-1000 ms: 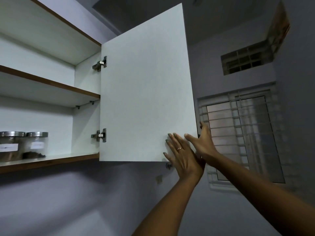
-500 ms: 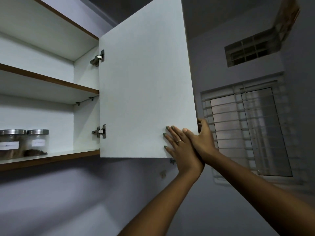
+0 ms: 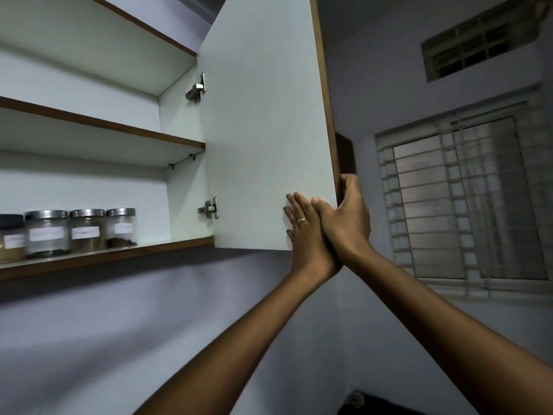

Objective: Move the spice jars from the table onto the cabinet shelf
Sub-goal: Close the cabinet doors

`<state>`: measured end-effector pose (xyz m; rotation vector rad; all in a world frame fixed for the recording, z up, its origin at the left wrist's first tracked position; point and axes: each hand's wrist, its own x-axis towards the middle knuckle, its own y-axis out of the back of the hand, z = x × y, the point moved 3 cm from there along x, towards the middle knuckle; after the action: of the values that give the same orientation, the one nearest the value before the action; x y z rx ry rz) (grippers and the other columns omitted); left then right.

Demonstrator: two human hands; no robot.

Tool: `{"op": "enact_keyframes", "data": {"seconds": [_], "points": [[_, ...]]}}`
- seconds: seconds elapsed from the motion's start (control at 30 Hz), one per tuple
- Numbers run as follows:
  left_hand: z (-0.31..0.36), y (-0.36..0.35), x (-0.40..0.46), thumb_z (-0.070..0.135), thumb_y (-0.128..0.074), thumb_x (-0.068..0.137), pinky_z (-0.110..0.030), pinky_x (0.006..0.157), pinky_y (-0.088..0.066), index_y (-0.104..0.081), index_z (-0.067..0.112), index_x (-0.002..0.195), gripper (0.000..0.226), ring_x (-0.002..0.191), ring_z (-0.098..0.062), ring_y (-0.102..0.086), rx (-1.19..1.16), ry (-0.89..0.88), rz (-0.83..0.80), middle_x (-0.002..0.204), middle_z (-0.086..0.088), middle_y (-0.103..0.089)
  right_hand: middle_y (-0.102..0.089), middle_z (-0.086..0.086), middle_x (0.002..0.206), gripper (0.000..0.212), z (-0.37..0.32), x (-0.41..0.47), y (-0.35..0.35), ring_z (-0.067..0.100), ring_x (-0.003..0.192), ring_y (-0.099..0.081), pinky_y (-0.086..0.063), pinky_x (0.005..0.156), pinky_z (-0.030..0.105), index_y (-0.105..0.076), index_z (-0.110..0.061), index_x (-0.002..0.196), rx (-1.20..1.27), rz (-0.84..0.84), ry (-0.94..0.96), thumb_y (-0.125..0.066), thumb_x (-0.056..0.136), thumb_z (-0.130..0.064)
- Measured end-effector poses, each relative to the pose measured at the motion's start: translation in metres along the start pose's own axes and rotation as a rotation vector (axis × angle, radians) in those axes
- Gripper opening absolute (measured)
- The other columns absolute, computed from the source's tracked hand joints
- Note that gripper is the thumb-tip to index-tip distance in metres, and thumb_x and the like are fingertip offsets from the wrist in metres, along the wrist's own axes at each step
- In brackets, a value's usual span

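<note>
both arms are up at the cabinet door (image 3: 263,121), which stands swung wide open on its 2 hinges (image 3: 208,208). the left hand (image 3: 303,232) lies flat on the white inner face of the door near its lower free corner, fingers (image 3: 294,202) straight and together, gripping nothing, a ring (image 3: 302,220) showing on 1 finger. the right hand (image 3: 348,217) sits just beside it, touching it, and wraps the door's brown free edge: thumb on the inner face, the other fingers curled round behind the edge.

left of the door, inside the cabinet, the lowest shelf (image 3: 119,254) carries the spice jars (image 3: 68,232) in a row, 4 in sight, upright and close side by side. the 3 nearest the door have metal lids and white labels; the one farthest from the door has a dark lid and is cut off by the frame edge. the labels are too blurred to read. the jar nearest the door (image 3: 121,226) stands well apart from the lower hinge. above that shelf sits another shelf (image 3: 119,127).

right of the door, a barred window (image 3: 466,199) and above it a vent grille (image 3: 475,37).
</note>
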<state>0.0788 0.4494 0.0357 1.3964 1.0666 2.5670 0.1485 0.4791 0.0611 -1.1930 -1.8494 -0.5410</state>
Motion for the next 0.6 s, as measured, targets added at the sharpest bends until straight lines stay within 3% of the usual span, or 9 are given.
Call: {"op": "enact_keyframes", "data": {"seconds": [0.1, 0.17, 0.2, 0.27, 0.3, 0.37, 0.47, 0.6], "points": [[-0.023, 0.032, -0.023, 0.006, -0.067, 0.081, -0.048, 0.119, -0.014, -0.004, 0.0, 0.15, 0.094, 0.147, -0.033, -0.005, -0.305, -0.151, 0.003, 0.158, -0.019, -0.002, -0.055, -0.011, 0.099, 0.034, -0.027, -0.019, -0.008, 0.01, 0.09, -0.058, -0.054, 0.08, 0.035, -0.041, -0.018, 0.115, 0.006, -0.017, 0.011, -0.061, 0.088, -0.021], [-0.037, 0.055, -0.039, 0.0, -0.069, 0.078, -0.045, 0.117, -0.023, -0.012, 0.002, 0.149, 0.091, 0.144, -0.032, -0.019, -0.35, -0.116, -0.029, 0.156, -0.018, -0.017, -0.056, -0.011, 0.097, 0.032, -0.045, -0.032, -0.017, 0.012, 0.089, -0.06, -0.054, 0.08, 0.039, -0.04, -0.02, 0.112, 0.024, -0.042, 0.023, -0.061, 0.088, -0.024], [-0.044, 0.064, -0.046, 0.004, -0.067, 0.082, -0.038, 0.113, -0.033, -0.022, 0.003, 0.147, 0.08, 0.139, -0.028, -0.034, -0.382, -0.153, -0.047, 0.15, -0.018, -0.033, -0.056, -0.01, 0.097, 0.031, -0.054, -0.039, -0.022, 0.012, 0.088, -0.061, -0.054, 0.08, 0.04, -0.04, -0.021, 0.11, 0.036, -0.052, 0.029, -0.061, 0.088, -0.026], [-0.046, 0.094, -0.06, 0.026, -0.05, 0.097, -0.022, 0.083, -0.054, -0.049, 0.01, 0.125, 0.033, 0.099, -0.013, -0.068, -0.438, -0.203, 0.029, 0.106, -0.009, -0.071, -0.057, -0.009, 0.1, 0.03, -0.07, -0.052, -0.032, 0.013, 0.087, -0.06, -0.053, 0.078, 0.039, -0.04, -0.022, 0.109, 0.04, -0.063, 0.059, -0.06, 0.088, -0.028], [-0.053, 0.104, -0.064, 0.034, -0.037, 0.101, -0.018, 0.068, -0.056, -0.055, 0.013, 0.113, 0.03, 0.08, -0.007, -0.072, -0.552, -0.157, 0.046, 0.086, -0.004, -0.074, -0.058, -0.008, 0.103, 0.029, -0.078, -0.059, -0.038, 0.013, 0.087, -0.06, -0.053, 0.077, 0.038, -0.04, -0.022, 0.109, 0.042, -0.069, 0.077, -0.059, 0.088, -0.029], [-0.06, 0.131, -0.077, 0.029, -0.026, 0.104, -0.013, 0.058, -0.053, -0.058, 0.015, 0.104, 0.034, 0.069, 0.001, -0.069, -0.52, -0.152, 0.085, 0.076, 0.004, -0.072, -0.057, -0.005, 0.108, 0.029, -0.093, -0.072, -0.052, 0.014, 0.089, -0.06, -0.053, 0.076, 0.037, -0.041, -0.023, 0.112, 0.043, -0.082, 0.11, -0.057, 0.089, -0.029], [-0.08, 0.157, -0.088, 0.015, -0.028, 0.104, -0.008, 0.059, -0.049, -0.058, 0.017, 0.102, 0.029, 0.068, 0.009, -0.065, -0.426, -0.113, 0.142, 0.077, 0.01, -0.068, -0.055, -0.001, 0.114, 0.039, -0.112, -0.091, -0.076, 0.017, 0.097, -0.059, -0.054, 0.077, 0.037, -0.042, -0.023, 0.124, 0.051, -0.111, 0.135, -0.057, 0.088, -0.028], [-0.12, 0.186, -0.101, 0.008, -0.033, 0.102, -0.01, 0.061, -0.05, -0.061, 0.01, 0.105, 0.028, 0.071, 0.006, -0.064, -0.728, 0.086, 0.109, 0.082, 0.006, -0.066, -0.05, 0.001, 0.12, 0.056, -0.134, -0.114, -0.11, 0.017, 0.106, -0.051, -0.049, 0.077, 0.031, -0.038, -0.026, 0.135, 0.095, -0.168, 0.121, -0.06, 0.084, -0.026]]}}
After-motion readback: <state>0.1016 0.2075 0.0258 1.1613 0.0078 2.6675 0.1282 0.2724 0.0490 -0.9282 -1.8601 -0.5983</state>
